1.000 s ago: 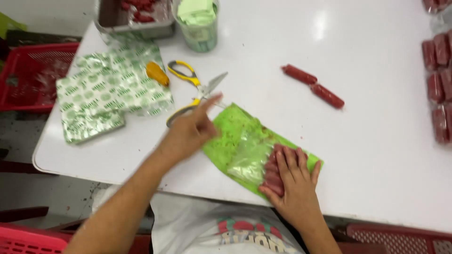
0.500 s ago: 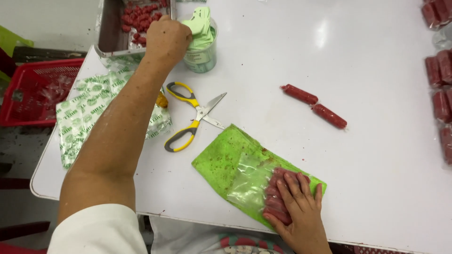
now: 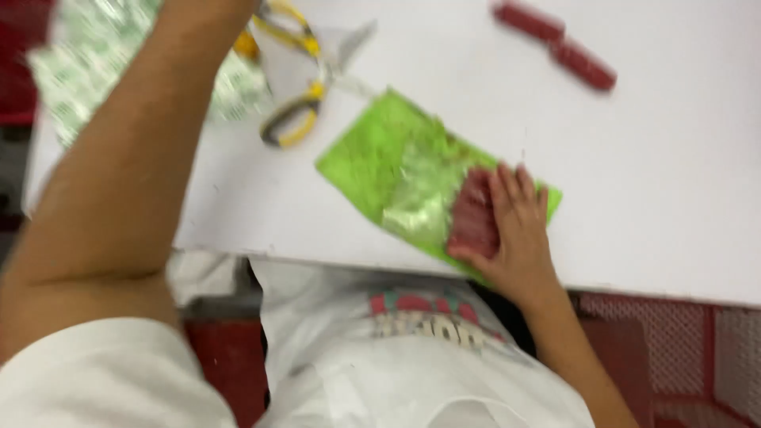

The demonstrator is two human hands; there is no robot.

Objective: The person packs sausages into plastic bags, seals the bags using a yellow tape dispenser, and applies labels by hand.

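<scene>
My right hand (image 3: pixel 519 230) lies flat, fingers spread, on a green plastic bag (image 3: pixel 380 158) at the near edge of the white table (image 3: pixel 674 174), pressing it down. Red sausages (image 3: pixel 473 214) show through the bag's clear window just left of my fingers. My left forearm (image 3: pixel 135 135) stretches up and away across the left of the view; its hand is cut off by the top edge. Yellow-handled scissors (image 3: pixel 305 79) lie half open just beyond the bag, right of that forearm.
Two linked red sausages (image 3: pixel 555 43) lie loose on the table at the far right. A pile of green-and-white printed pouches (image 3: pixel 71 71) sits at the far left, blurred. Red mesh crates (image 3: pixel 674 349) stand below the table edge.
The view has dropped and closed in, so the tray, cup and my left hand have left the top edge. My right hand stays flat on the bag.
</scene>
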